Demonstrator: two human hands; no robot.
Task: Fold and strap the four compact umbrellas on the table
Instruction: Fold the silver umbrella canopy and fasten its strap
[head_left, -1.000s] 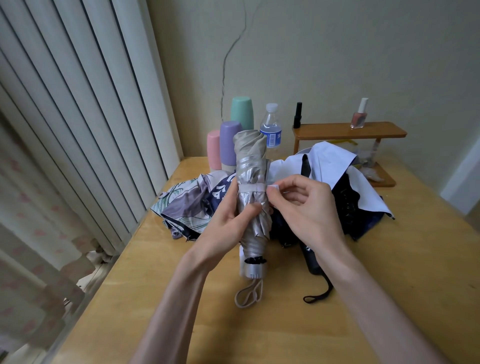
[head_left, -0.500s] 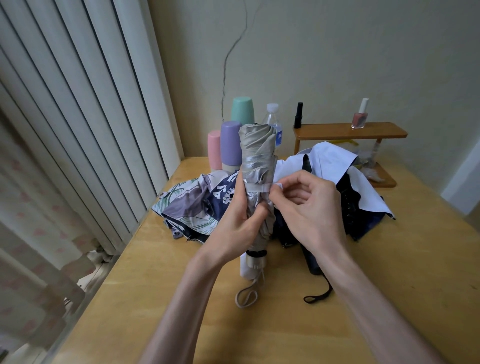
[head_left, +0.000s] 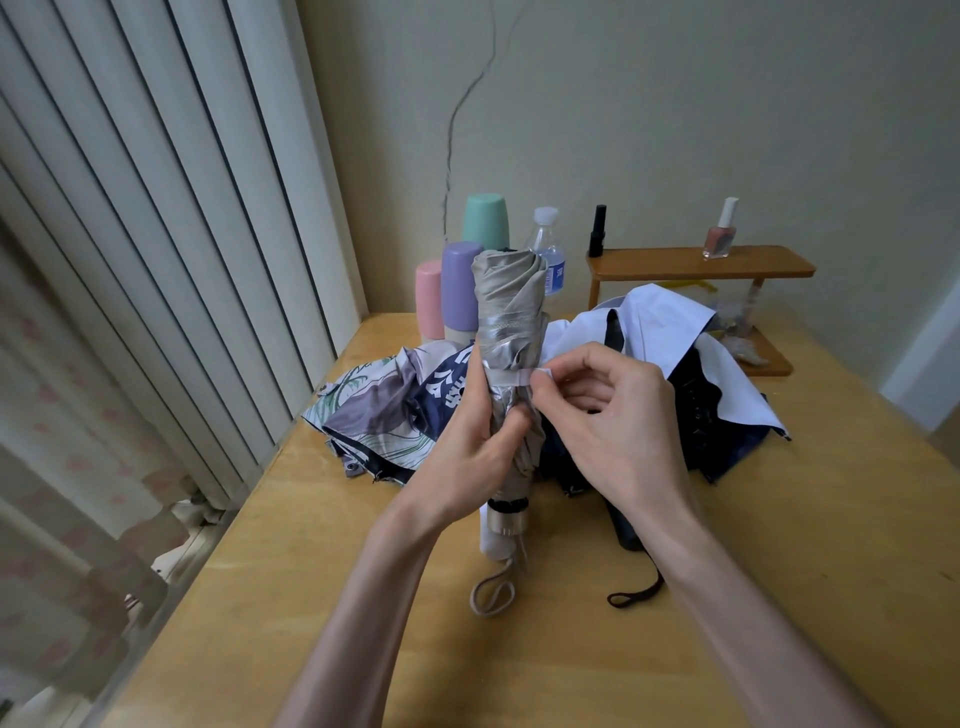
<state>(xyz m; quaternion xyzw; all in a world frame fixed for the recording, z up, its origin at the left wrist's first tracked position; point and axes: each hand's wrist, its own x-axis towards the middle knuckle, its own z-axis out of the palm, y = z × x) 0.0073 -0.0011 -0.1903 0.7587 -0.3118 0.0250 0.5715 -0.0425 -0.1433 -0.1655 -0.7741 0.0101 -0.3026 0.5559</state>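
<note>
A rolled beige-and-silver umbrella (head_left: 508, 306) stands upright at the middle of the table, its white handle (head_left: 500, 535) touching the wood. My left hand (head_left: 470, 452) grips its folded canopy. A pale strap (head_left: 511, 378) runs round the roll, and my right hand (head_left: 605, 421) pinches its free end at the umbrella's right side. Behind lie a floral purple-and-navy umbrella (head_left: 379, 415) at the left and a white-and-dark umbrella (head_left: 691, 353) at the right, both loose and unfolded.
A wooden table (head_left: 779, 545) fills the view; vertical blinds (head_left: 156, 234) run along its left edge. Pink, purple and green cups (head_left: 457, 280), a water bottle (head_left: 548, 254) and a small wooden shelf (head_left: 701, 262) with nail polish stand at the back. A black handle with wrist loop (head_left: 631, 571) lies at the right.
The umbrella has been lifted and tipped more upright, its top rising against the bottle. My right hand has kept its pinch on the strap end beside the roll.
</note>
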